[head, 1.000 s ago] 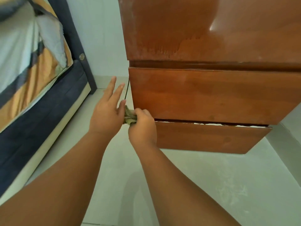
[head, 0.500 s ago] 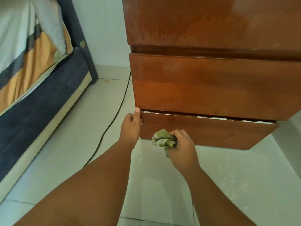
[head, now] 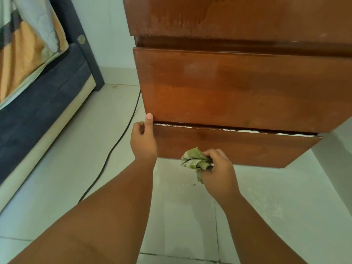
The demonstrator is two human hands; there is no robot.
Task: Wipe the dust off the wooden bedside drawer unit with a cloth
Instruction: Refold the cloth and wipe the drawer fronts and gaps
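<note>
Head camera looking down at the drawer unit (head: 228, 18), and I've got both hands in shot. Left hand (head: 143, 141) is at the left end of the lower drawer (head: 247, 147), fingers curled round that end, thumb (head: 149, 119) straight up and touching the corner where the 2 drawer fronts meet. Right hand (head: 219, 176) is closed tight on the cloth (head: 194, 161), a green bunch squeezed between fingers and thumb with a tail hanging below the fist. The cloth sits right at the bottom edge of the lower drawer, left of centre; I can't tell whether it's actually touching the wood. The upper drawer (head: 238, 88) stands above it, a thin white strip showing along the seam. Pale streaks mark the top panel. A black cable (head: 118, 141) runs across the tiled floor (head: 276, 206) just left of the unit, and the bed (head: 38, 111) is off to the left.
</note>
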